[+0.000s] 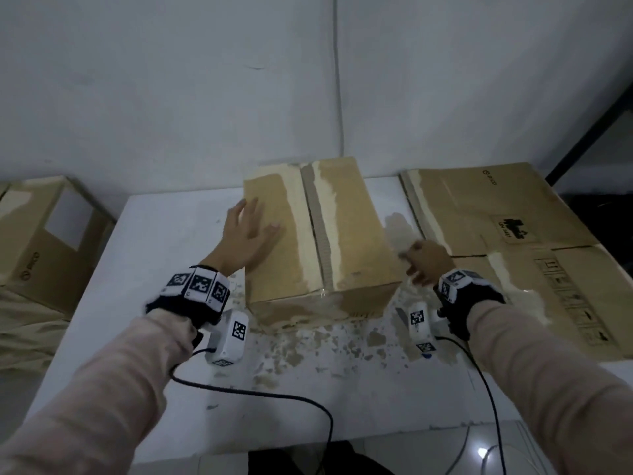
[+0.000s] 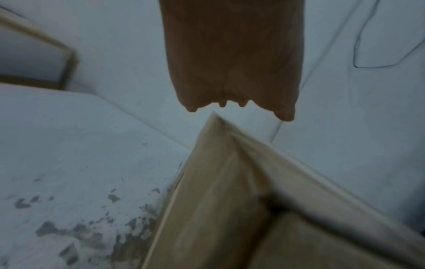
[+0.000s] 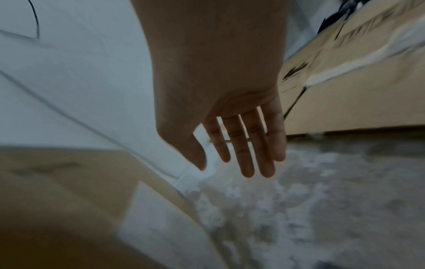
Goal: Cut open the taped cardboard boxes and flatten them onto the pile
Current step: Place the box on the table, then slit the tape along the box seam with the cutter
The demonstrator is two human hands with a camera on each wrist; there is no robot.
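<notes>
Two forearms in pale pink sleeves are seen nearest the lens, each wrist wrapped in a black band carrying marker tiles and a small white camera block, with black cables trailing back over the white table. The left hand is laid flat, fingers spread and straight, on the left part of the top of the closed cardboard box; nothing is gripped by it. The right hand is held just beside the box's right wall, low over the table; in the right wrist view its fingers are shown straight and slightly apart, holding nothing. Whether the box is touched by it cannot be told. The box stands upright at the middle of the table, its top seam running away from the person, with torn pale strips along it. Paper scraps are scattered before it. A pile of flattened cardboard lies to the right, another box to the left.
</notes>
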